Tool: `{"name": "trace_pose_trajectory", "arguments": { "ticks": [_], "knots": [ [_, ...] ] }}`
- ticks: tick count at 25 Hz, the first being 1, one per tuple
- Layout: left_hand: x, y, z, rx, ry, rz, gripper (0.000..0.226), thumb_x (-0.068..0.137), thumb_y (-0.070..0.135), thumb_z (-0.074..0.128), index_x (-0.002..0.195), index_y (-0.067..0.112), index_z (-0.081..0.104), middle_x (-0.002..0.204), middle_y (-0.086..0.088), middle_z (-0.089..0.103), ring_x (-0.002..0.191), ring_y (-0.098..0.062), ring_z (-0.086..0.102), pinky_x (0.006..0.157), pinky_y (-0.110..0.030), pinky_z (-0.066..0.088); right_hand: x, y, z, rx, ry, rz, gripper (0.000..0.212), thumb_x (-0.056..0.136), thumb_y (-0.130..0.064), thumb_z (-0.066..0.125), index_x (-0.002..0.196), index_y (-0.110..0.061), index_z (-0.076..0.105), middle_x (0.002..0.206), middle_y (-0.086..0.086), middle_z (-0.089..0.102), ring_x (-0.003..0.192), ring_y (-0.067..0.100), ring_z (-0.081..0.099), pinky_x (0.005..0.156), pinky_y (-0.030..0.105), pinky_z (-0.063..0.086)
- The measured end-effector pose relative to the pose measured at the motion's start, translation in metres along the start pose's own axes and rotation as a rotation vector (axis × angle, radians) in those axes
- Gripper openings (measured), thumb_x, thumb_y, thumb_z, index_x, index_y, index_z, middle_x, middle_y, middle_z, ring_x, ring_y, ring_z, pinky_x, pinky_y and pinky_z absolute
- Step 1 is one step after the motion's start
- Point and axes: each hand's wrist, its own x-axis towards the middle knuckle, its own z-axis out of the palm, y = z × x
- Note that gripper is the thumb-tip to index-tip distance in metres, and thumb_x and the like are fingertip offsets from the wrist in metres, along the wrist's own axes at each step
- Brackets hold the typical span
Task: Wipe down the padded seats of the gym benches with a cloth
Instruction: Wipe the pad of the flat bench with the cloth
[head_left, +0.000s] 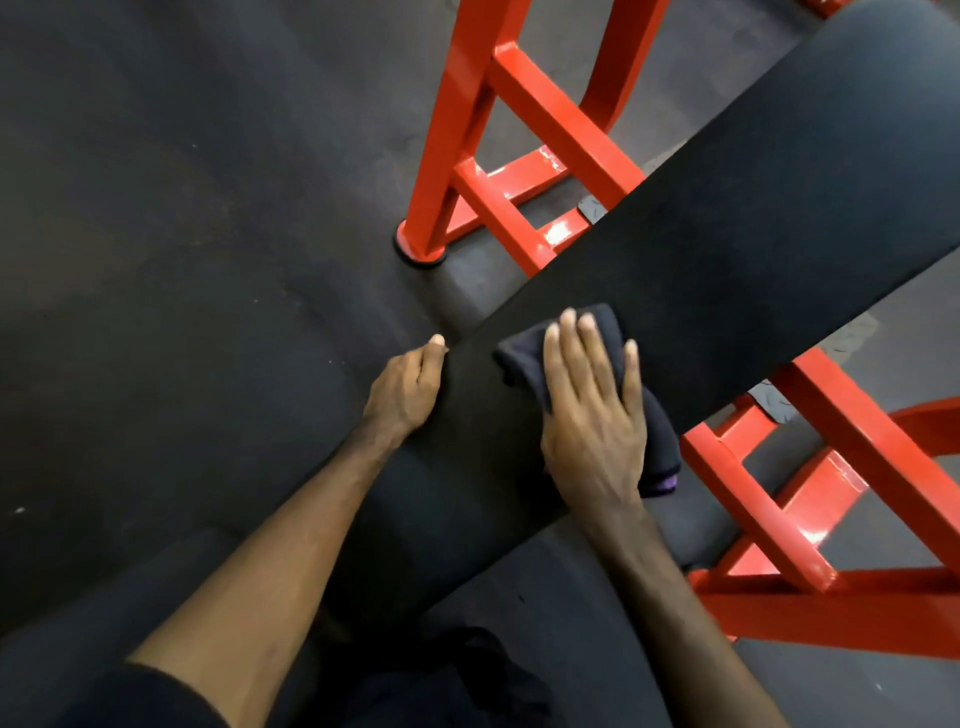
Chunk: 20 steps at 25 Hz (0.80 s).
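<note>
A long black padded bench seat (727, 223) runs diagonally from the lower middle to the upper right. A dark folded cloth (524, 358) with a purple edge lies on the pad near its lower end. My right hand (592, 410) lies flat on the cloth with straight fingers, pressing it onto the pad. My left hand (408, 387) grips the left edge of the pad, thumb on top and fingers curled down over the side.
The bench's red steel frame (467, 156) rises left of the pad, with a round black foot on the floor, and more red bars (810, 519) stand to the lower right. Dark rubber flooring (182, 260) spreads to the left.
</note>
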Motion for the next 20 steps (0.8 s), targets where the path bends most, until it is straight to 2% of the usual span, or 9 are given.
{"name": "trace_pose_trajectory", "arguments": {
  "ticks": [3,6,9,11,13,17,20],
  "knots": [
    [-0.003,-0.002,-0.001,0.006,-0.003,-0.052,0.065,0.110,0.065,0.025,0.133,0.027,0.073,0.137,-0.012,0.071,0.134,-0.035,0.060,0.111,-0.049,0.046,-0.008,-0.023,0.004,0.029,-0.037,0.020,0.070,0.102,-0.010,0.052,0.167,-0.006,0.026,0.177,0.010,0.017,0.164,0.024,0.014,0.131,0.058,0.016],
    [-0.009,-0.006,-0.004,0.026,-0.042,-0.097,0.075,0.107,0.073,0.020,0.141,0.026,0.068,0.143,-0.011,0.068,0.139,-0.034,0.057,0.117,-0.049,0.043,-0.069,-0.041,0.004,0.038,-0.122,-0.142,0.072,0.098,-0.010,0.052,0.165,-0.004,0.029,0.176,0.012,0.018,0.163,0.026,0.020,0.131,0.058,0.016],
    [-0.017,-0.015,-0.010,0.038,-0.070,-0.122,0.085,0.098,0.083,0.015,0.145,0.031,0.064,0.146,-0.008,0.067,0.141,-0.032,0.057,0.118,-0.050,0.042,-0.031,-0.051,0.014,0.084,-0.134,-0.191,0.067,0.100,-0.009,0.047,0.164,-0.004,0.032,0.175,0.013,0.023,0.163,0.027,0.021,0.132,0.058,0.015],
    [-0.019,-0.024,-0.013,0.056,-0.101,-0.116,0.072,0.102,0.071,0.021,0.147,0.032,0.061,0.147,-0.008,0.066,0.138,-0.033,0.059,0.115,-0.050,0.045,0.019,-0.071,0.024,0.078,-0.143,-0.172,0.064,0.100,-0.011,0.042,0.163,-0.003,0.034,0.174,0.014,0.027,0.163,0.027,0.020,0.132,0.057,0.012],
    [-0.022,-0.036,-0.016,0.057,-0.115,-0.107,0.066,0.104,0.062,0.019,0.147,0.032,0.060,0.146,-0.009,0.066,0.135,-0.033,0.061,0.112,-0.050,0.047,0.045,-0.084,0.033,0.057,-0.160,-0.150,0.064,0.100,-0.011,0.040,0.163,-0.002,0.034,0.173,0.015,0.028,0.163,0.028,0.019,0.132,0.057,0.010],
    [-0.032,-0.051,-0.024,0.042,-0.142,-0.156,0.072,0.108,0.072,0.016,0.151,0.033,0.058,0.152,-0.009,0.062,0.145,-0.031,0.053,0.121,-0.049,0.039,-0.032,-0.084,0.020,0.055,-0.184,-0.192,0.068,0.101,-0.007,0.048,0.166,-0.005,0.027,0.176,0.013,0.018,0.164,0.027,0.014,0.132,0.057,0.013],
    [-0.038,-0.058,-0.031,0.011,-0.179,-0.143,0.073,0.108,0.072,0.017,0.154,0.030,0.055,0.157,-0.009,0.057,0.150,-0.030,0.048,0.124,-0.048,0.035,-0.064,-0.090,0.014,0.051,-0.172,-0.186,0.070,0.099,-0.006,0.060,0.164,-0.006,0.034,0.175,0.011,0.023,0.163,0.026,0.019,0.131,0.057,0.015]
  ]
}}
